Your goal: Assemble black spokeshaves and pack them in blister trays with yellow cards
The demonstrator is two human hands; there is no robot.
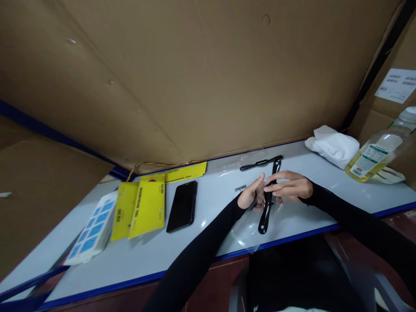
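Note:
A black spokeshave (pixel 265 216), glossy with a hole near each handle end, is held at a slant between my two hands above the table. My left hand (pixel 251 195) is closed at its middle from the left, thumb raised and fingers partly hidden. From the right, my right hand (pixel 289 185) has its fingers closed over the middle of the spokeshave. Clear plastic film (pixel 242 232) lies beneath and around my hands. Just behind them lies a second black tool of similar shape (pixel 261 163). A small grey metal piece (pixel 240 188) rests left of my hands.
Leftward lie a black phone (pixel 182 206), yellow "woodworking tool" packets (pixel 149 206) and a white case with blue compartments (pixel 95 225). At right are a white cloth (pixel 334 145) and a bottle of yellow liquid (pixel 373 156). Cardboard walls (pixel 211 86) enclose the table (pixel 143 255).

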